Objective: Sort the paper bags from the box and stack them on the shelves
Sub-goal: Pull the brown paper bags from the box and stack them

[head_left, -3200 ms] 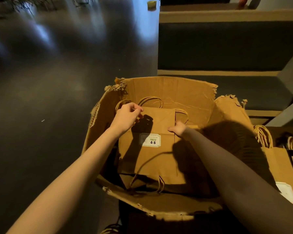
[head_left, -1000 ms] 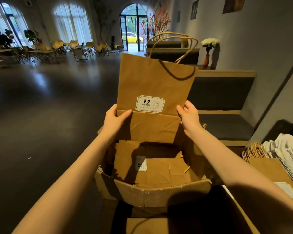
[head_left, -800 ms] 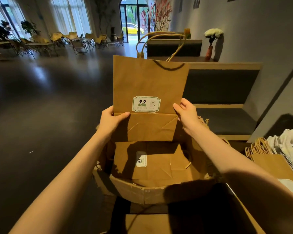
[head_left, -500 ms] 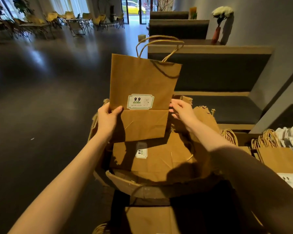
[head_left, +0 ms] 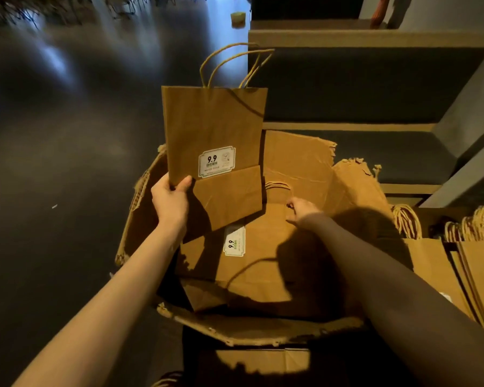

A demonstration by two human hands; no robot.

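Note:
My left hand [head_left: 171, 199] grips the lower left edge of a flat brown paper bag [head_left: 213, 129] with a white 9.9 label, held upright above the torn cardboard box [head_left: 296, 155]. My right hand [head_left: 301, 209] reaches down into the box and its fingers touch the top edge of another flat paper bag [head_left: 263, 247] lying there, near its twine handles. Whether the fingers pinch that bag is hidden in shadow. More flat bags lie under it in the box.
Stacks of brown paper bags [head_left: 442, 263] with twine handles lie to the right of the box. A dark cushioned bench [head_left: 361, 88] stands behind it. Dark shiny floor [head_left: 67, 135] spreads to the left. Another flat bag [head_left: 263, 358] lies at the bottom.
My right hand let go of the held bag and dropped into the box onto the top bag there. The left hand alone now holds the bag. The view tilted down.

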